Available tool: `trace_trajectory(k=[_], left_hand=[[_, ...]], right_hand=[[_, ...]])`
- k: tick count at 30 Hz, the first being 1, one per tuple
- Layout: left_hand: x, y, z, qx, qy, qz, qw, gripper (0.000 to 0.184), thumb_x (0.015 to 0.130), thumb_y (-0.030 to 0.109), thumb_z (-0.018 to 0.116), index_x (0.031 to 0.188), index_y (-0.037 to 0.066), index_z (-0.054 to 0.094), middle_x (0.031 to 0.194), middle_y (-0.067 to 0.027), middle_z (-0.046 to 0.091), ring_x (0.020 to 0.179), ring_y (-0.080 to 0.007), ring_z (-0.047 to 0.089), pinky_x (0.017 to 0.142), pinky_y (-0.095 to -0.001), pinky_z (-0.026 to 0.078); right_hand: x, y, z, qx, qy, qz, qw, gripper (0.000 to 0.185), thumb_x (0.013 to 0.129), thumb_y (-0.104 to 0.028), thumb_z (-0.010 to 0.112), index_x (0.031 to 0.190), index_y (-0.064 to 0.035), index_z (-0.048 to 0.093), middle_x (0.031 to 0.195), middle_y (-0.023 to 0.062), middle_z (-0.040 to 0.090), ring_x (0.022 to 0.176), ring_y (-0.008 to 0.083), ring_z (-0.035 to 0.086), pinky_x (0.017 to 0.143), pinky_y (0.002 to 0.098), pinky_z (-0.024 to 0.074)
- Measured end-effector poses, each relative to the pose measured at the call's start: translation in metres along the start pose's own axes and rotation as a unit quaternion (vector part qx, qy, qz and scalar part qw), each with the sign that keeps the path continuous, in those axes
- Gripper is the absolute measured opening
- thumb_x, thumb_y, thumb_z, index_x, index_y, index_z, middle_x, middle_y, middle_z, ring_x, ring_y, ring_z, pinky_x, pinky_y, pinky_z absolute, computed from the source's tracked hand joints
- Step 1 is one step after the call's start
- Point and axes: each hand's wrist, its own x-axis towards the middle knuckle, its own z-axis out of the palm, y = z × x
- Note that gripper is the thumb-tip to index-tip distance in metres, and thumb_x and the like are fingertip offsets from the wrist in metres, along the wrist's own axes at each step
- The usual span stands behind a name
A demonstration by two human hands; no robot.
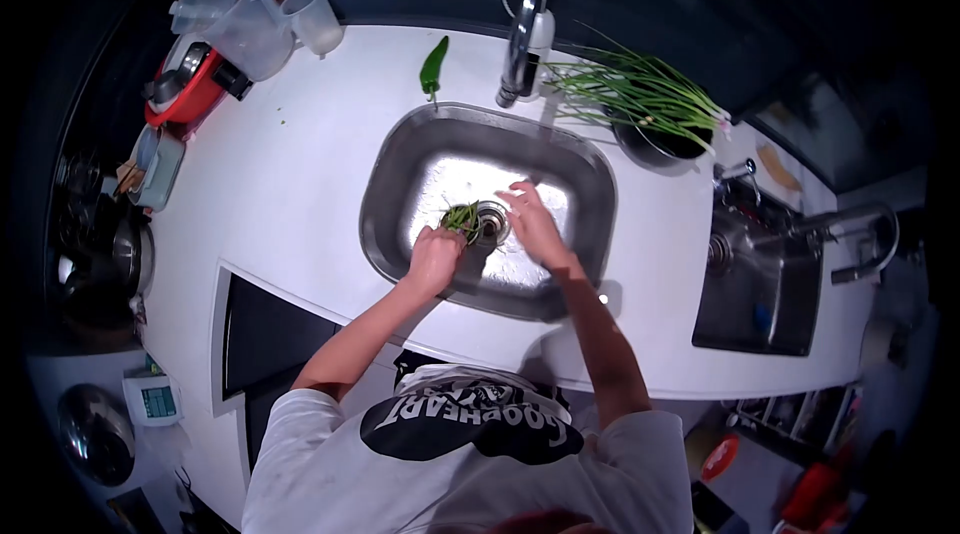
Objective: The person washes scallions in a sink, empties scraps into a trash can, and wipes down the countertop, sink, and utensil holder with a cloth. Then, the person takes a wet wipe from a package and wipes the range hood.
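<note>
Over the steel sink [590, 164], my left hand [437, 256] is closed around a small bunch of thin green stems [461, 220], whose exact kind I cannot make out. The bunch hangs just left of the drain [492, 223]. On the drain's other side, my right hand [533, 226] has its fingers apart and bent, with nothing seen in them. A green chili pepper [434, 66] lies on the counter behind the sink. Long green onions [650, 94] rest across a dark bowl [662, 144] at the back right.
The faucet [518, 54] stands behind the sink, beside a white bottle [541, 44]. Plastic pitchers [250, 34] and a red basin [190, 99] crowd the counter's back left. A second sink [765, 284] with its own faucet [865, 244] lies to the right.
</note>
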Motion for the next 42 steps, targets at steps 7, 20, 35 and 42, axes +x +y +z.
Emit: trace_trajectory(k=[7,20,35,42], left_hand=[[0.024,0.037,0.005,0.011,0.001,0.111,0.994,0.011,0.072,0.005,0.054,0.077,0.009,0.064,0.071,-0.0088,0.061,0.072,-0.0258,0.060,0.067,-0.0401,0.038],[0.057,0.206,-0.012,0.025,0.091,0.167,0.981,0.007,0.079,0.008,0.058,0.076,0.009,0.065,0.073,-0.0062,0.062,0.074,-0.0218,0.059,0.068,-0.0365,0.035],[0.126,0.536,0.155,-0.111,-0.015,0.357,0.927,0.009,0.077,0.008,0.062,0.083,0.009,0.068,0.081,-0.0073,0.066,0.083,-0.0234,0.060,0.075,-0.0369,0.036],[0.148,0.623,0.225,-0.086,-0.032,0.369,0.925,0.008,0.077,0.008,0.062,0.083,0.008,0.067,0.079,-0.0068,0.065,0.080,-0.0242,0.060,0.073,-0.0380,0.034]], right_hand=[[-0.062,-0.035,0.004,-0.192,0.043,-0.008,0.980,0.020,0.083,-0.011,0.053,0.101,-0.0105,0.061,0.095,0.0101,0.057,0.087,0.0303,0.062,0.072,0.0401,0.0516],[-0.153,-0.035,-0.108,-0.300,0.169,-0.005,0.939,0.018,0.078,-0.009,0.054,0.096,-0.0084,0.057,0.080,0.0094,0.061,0.069,0.0284,0.066,0.061,0.0389,0.0542],[-0.408,0.077,-0.335,-0.343,0.312,0.225,0.857,0.013,0.080,-0.014,0.056,0.092,-0.0068,0.055,0.084,0.0120,0.063,0.066,0.0314,0.066,0.056,0.0420,0.0529],[-0.478,0.129,-0.400,-0.310,0.297,0.269,0.862,0.027,0.079,-0.010,0.054,0.106,-0.0066,0.052,0.085,0.0149,0.063,0.067,0.0327,0.065,0.057,0.0410,0.0531]])
